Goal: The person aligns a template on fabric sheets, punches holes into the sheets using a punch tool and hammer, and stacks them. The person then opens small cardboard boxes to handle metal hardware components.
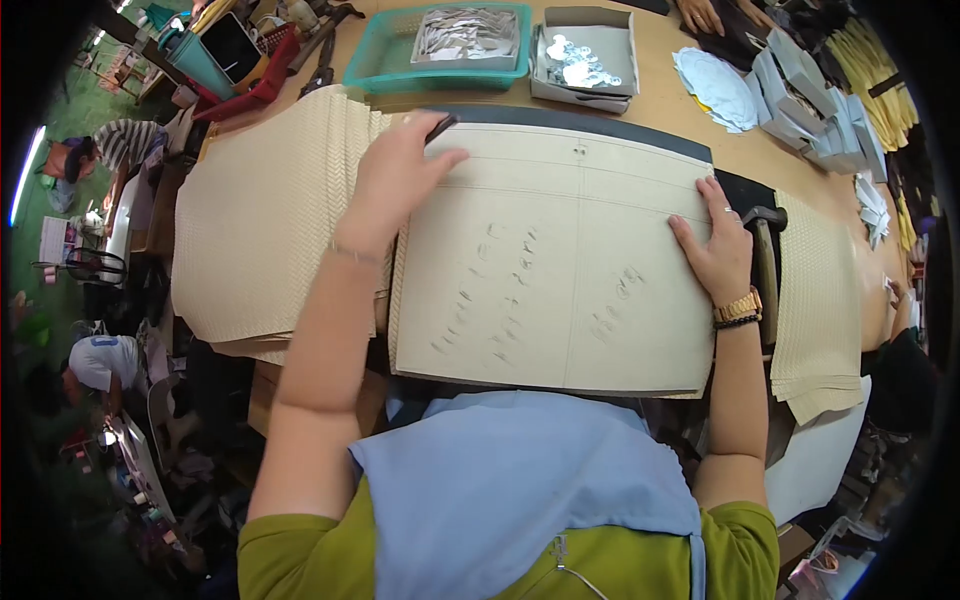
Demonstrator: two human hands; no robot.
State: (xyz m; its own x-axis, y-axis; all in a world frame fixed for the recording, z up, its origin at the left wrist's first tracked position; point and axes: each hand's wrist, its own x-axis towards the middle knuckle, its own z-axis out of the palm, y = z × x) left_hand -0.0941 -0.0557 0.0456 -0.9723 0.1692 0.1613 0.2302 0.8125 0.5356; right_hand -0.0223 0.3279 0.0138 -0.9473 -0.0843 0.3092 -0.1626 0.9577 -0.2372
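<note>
A large cream card sheet with thin ruled lines and blurred handwriting lies in front of me over a dark board. My left hand is at the sheet's upper left corner. Its fingers are curled around a short, dark, pen-like object, and the thumb sticks out over the sheet. Along the right edge, my right hand rests with fingers apart, touching the sheet and holding nothing. A stack of cream zigzag-textured sheets stands left of the card, partly behind my left forearm.
More textured sheets hang at the right, beside a metal bar. On the table behind are a teal basket, a grey box with shiny pieces, and pale blue pieces. Another person's hand shows at the top.
</note>
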